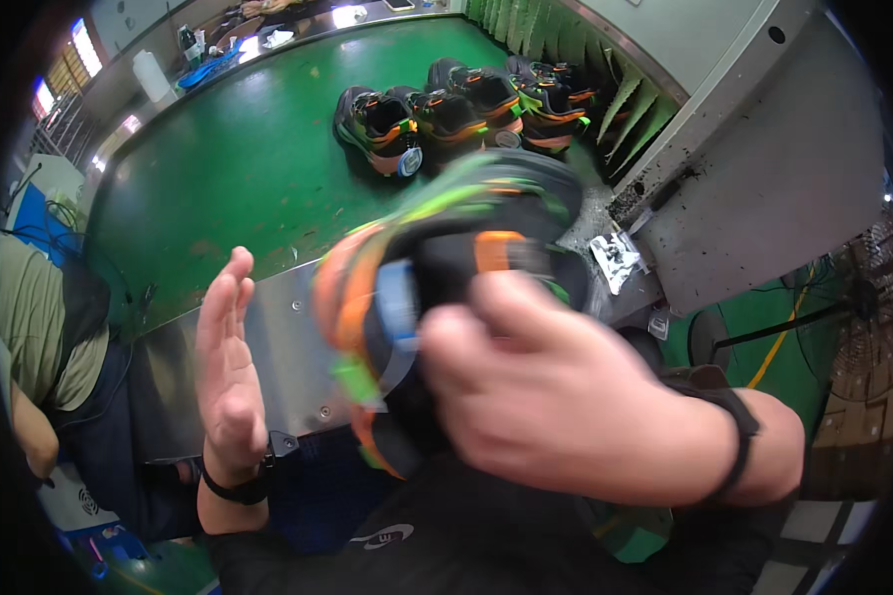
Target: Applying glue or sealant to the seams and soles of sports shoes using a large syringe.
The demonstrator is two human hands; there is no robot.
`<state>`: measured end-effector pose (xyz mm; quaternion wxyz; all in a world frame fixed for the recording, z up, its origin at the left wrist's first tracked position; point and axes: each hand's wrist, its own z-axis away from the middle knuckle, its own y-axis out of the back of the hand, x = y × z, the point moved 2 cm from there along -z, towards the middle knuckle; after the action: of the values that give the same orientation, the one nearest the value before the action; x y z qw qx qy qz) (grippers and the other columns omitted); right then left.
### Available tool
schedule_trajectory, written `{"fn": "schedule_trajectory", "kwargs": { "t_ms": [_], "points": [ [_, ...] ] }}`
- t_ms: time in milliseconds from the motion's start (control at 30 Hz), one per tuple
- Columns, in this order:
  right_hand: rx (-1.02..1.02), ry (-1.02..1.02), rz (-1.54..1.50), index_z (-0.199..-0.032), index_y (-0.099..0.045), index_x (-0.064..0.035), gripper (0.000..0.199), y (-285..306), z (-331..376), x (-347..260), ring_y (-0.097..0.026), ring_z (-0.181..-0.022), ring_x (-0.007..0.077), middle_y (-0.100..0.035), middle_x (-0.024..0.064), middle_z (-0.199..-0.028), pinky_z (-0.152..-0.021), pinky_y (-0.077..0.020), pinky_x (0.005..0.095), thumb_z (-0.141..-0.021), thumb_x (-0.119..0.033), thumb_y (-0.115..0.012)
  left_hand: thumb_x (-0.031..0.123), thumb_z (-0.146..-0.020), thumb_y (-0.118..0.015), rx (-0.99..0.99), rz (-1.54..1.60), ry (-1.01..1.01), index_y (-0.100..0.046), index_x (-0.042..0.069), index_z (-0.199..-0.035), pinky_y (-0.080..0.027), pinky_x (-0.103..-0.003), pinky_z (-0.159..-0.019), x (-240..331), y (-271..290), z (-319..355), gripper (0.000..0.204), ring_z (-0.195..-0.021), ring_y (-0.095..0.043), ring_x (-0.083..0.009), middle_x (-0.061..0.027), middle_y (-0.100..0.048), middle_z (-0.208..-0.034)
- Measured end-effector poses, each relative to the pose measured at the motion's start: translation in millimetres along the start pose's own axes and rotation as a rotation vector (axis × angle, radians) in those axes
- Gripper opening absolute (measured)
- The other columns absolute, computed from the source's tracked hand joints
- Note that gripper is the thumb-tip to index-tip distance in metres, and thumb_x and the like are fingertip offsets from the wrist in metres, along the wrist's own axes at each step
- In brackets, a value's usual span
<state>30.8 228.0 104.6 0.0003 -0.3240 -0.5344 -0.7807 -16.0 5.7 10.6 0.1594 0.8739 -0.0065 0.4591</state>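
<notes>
My right hand (566,407) is closed on a black sneaker (476,213) with orange and bright green trim, held up in front of my body. Motion blurs the shoe, and a second shoe edge shows below it; whether there are two I cannot tell. A pale blue tag or patch (397,307) is on its side. My left hand (230,367) stands upright to the left of the shoe, fingers stretched, touching nothing. Ahead, several similar sneakers (446,114) stand together on the green conveyor belt (218,169), some with round tags.
A metal edge plate (288,347) borders the belt in front of me. Green strip curtains (556,30) hang at a grey machine housing (764,188) on the right, near a small white-and-black packet (617,260). A co-worker's sleeve (30,307) is at left; a white bottle (152,76) stands far left.
</notes>
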Motion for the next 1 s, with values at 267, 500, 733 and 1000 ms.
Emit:
{"fn": "schedule_trajectory", "kwargs": {
  "t_ms": [267, 500, 733, 1000],
  "points": [
    [0.498, -0.04, -0.084, -0.103, -0.071, -0.0155, 0.031, -88, -72, -36, -0.041, -0.128, 0.0226, -0.059, -0.0016, -0.122, -0.111, -0.0278, 0.0433, -0.078, -0.026, -0.056, 0.029, -0.077, -0.068, -0.177, -0.364, 0.024, -0.06, 0.001, -0.119, -0.029, -0.047, -0.109, -46, 14, 20, 0.051, -0.131, -0.04, -0.0404, -0.0238, -0.044, -0.137],
    [0.451, -0.534, -0.539, -0.118, -0.06, -0.021, 0.046, -128, 38, -22, -0.05, -0.109, 0.0238, -0.052, 0.0039, -0.121, -0.097, -0.0353, 0.0449, -0.073, -0.019, -0.068, -0.004, -0.064, -0.067, -0.184, -0.467, 0.097, -0.061, 0.002, -0.114, -0.033, -0.049, -0.108, -44, 26, 21, 0.05, -0.131, -0.041, -0.0409, -0.0214, -0.048, -0.133],
    [0.326, -0.858, -0.681, -0.128, -0.052, -0.0076, 0.083, -223, 77, 15, -0.048, -0.106, 0.0353, -0.049, 0.0173, -0.119, -0.092, -0.041, 0.0437, -0.057, -0.037, -0.085, 0.01, -0.065, -0.066, -0.235, -0.661, 0.072, -0.056, 0.0, -0.119, -0.035, -0.047, -0.106, 10, 17, 14, 0.056, -0.127, -0.043, -0.0408, -0.0246, -0.045, -0.133],
    [0.23, -0.711, -0.743, -0.119, -0.054, -0.0055, 0.082, -263, 70, 33, -0.051, -0.107, 0.0333, -0.055, 0.0153, -0.108, -0.09, -0.0438, 0.0421, -0.056, -0.051, -0.082, 0.033, -0.059, -0.087, -0.618, -0.601, 0.207, -0.048, 0.001, -0.132, -0.038, -0.043, -0.104, -3, -59, -16, 0.089, -0.124, -0.046, -0.0407, -0.026, -0.04, -0.137]
  ]
}}
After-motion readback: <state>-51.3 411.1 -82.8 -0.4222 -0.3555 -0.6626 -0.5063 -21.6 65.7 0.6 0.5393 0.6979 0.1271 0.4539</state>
